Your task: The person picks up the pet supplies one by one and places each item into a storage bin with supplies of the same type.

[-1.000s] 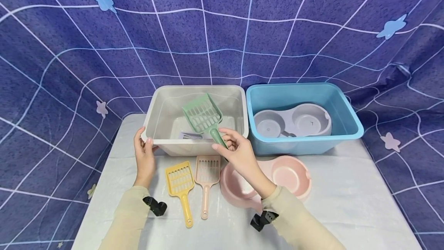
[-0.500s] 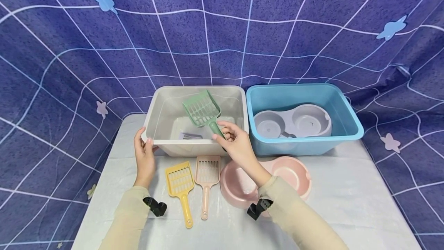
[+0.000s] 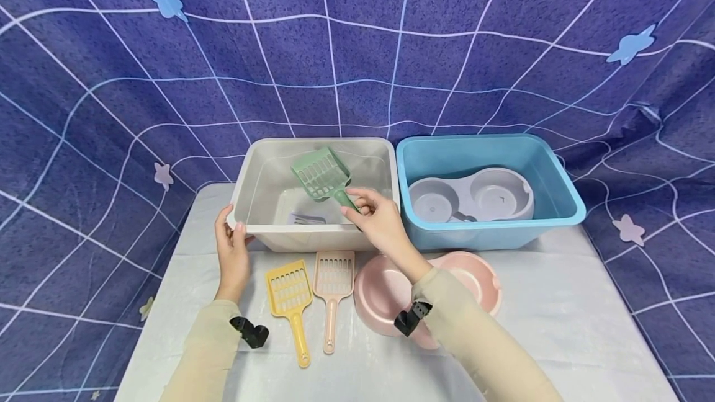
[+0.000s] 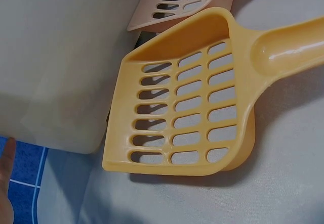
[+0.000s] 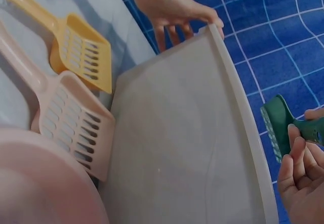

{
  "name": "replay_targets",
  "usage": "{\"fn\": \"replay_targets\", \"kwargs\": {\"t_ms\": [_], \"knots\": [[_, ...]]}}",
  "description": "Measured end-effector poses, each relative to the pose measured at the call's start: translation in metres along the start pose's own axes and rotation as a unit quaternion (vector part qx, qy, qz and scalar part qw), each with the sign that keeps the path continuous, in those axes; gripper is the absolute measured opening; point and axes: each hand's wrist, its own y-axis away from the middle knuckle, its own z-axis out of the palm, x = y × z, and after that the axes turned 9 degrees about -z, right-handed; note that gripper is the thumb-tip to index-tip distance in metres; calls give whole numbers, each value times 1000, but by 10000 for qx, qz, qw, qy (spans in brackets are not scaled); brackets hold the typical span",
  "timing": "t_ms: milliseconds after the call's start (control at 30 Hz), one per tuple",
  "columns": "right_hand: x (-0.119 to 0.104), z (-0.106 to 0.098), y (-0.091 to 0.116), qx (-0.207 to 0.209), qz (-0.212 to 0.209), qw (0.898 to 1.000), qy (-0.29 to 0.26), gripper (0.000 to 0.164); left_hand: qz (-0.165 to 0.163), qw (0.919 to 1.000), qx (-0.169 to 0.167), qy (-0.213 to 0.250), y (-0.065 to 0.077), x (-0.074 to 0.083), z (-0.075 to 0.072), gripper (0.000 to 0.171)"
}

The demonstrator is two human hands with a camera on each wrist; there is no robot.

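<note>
The right hand [image 3: 381, 223] pinches a green, slotted plastic scoop [image 3: 323, 174] by its handle [image 3: 344, 199], reaching ahead over the grey rectangular plastic bin [image 3: 301, 241] whose rim [image 3: 290, 229] the left hand [image 3: 233, 260] grips. The scoop looks light, stiff and slick, best held there; bin walls bound the room beneath.

The head camera is looking forward and down from above, taking in the table [image 3: 558, 327], the gray bin [image 3: 318, 229], the blue bin [image 3: 491, 224] and the curtain [image 3: 357, 48] beyond. The left wrist camera is peering down, sideways, close over the yellow scoop [image 4: 205, 100]. The right wrist camera is facing the gray bin's outer wall at a tilt. All three are sharing both the yellow scoop and pink scoop [image 5: 48, 90]; head and right wrist are sharing the green scoop [image 5: 278, 113].
</note>
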Motion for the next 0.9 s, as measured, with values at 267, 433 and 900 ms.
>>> {"fn": "replay_targets", "kwargs": {"t_ms": [267,433,900], "knots": [[2,2,-10,-23,86,9998,186,36,-38,10000,31,-73,-1,0,0,47],[5,3,-12,-5,210,9994,286,35,-1,10000,9,-29,-1,0,0,47],[14,3,-18,-346,119,9985,414,34,-43,10000,-28,-50,0,0,0,47]]}}
